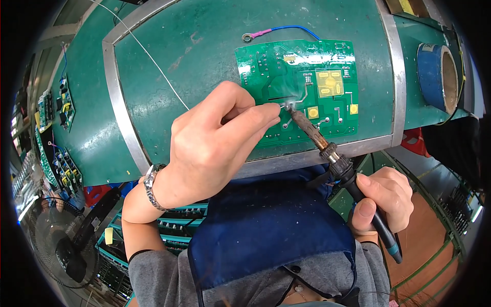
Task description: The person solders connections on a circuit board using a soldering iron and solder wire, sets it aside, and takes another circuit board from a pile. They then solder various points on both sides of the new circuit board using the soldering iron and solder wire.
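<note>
A green circuit board point(286, 82) with yellow patches lies on the green bench top. From its far edge a blue wire point(291, 27) runs to a ring terminal in a pink sleeve. My right hand point(386, 199) is wrapped round the black handle of a soldering iron point(348, 176), whose tip meets the board near its middle. Thin smoke rises there. My left hand point(215, 138), closed in a pinch, feeds a thin solder wire point(153, 60) against that tip. The solder wire trails off to the far left. My left fingers cover part of the board.
A metal strip point(399, 77) frames the work surface. At the right stands a blue roll with a brown core point(449, 79). Several populated circuit boards point(66, 102) are at the left, beyond the frame. A black fan point(69, 245) stands at the lower left, near teal racks point(179, 225).
</note>
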`<state>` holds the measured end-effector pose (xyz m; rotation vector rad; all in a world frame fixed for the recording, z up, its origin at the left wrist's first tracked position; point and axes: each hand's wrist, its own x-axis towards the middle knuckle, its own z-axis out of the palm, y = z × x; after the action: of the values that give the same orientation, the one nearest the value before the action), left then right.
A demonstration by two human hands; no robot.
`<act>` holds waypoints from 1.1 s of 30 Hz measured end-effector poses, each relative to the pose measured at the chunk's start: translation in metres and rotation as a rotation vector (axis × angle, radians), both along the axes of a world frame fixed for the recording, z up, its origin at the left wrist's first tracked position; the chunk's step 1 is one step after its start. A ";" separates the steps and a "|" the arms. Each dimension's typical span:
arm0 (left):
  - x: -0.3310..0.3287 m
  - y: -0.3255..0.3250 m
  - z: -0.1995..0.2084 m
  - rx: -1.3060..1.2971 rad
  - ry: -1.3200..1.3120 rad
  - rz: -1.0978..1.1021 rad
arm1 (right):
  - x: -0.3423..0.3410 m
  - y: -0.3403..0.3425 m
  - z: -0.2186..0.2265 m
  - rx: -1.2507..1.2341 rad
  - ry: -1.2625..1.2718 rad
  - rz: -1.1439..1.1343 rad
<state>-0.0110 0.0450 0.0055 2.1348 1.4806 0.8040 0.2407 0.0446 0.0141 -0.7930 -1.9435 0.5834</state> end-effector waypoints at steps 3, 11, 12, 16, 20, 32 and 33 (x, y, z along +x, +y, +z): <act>-0.003 -0.001 0.003 -0.031 0.000 0.020 | -0.003 0.001 0.000 -0.008 0.006 0.017; -0.007 -0.007 0.023 -0.117 0.035 0.094 | -0.006 0.003 -0.003 -0.028 0.029 0.056; -0.006 -0.011 0.026 -0.172 0.029 0.089 | -0.004 0.004 -0.002 -0.027 0.030 0.052; -0.009 -0.028 0.009 -0.089 0.043 -0.006 | 0.000 0.003 -0.007 0.039 0.111 -0.016; -0.007 -0.027 0.020 -0.106 0.021 0.033 | 0.015 -0.005 0.000 0.046 0.033 -0.143; 0.003 -0.020 0.010 0.007 0.034 0.008 | 0.018 -0.015 0.002 -0.039 -0.015 -0.137; 0.004 -0.020 0.010 0.008 0.020 0.005 | 0.017 -0.015 0.001 -0.040 -0.013 -0.138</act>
<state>-0.0071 0.0254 0.0151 2.1513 1.4954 0.7938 0.2581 0.0298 0.0152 -0.9496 -1.8765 0.5359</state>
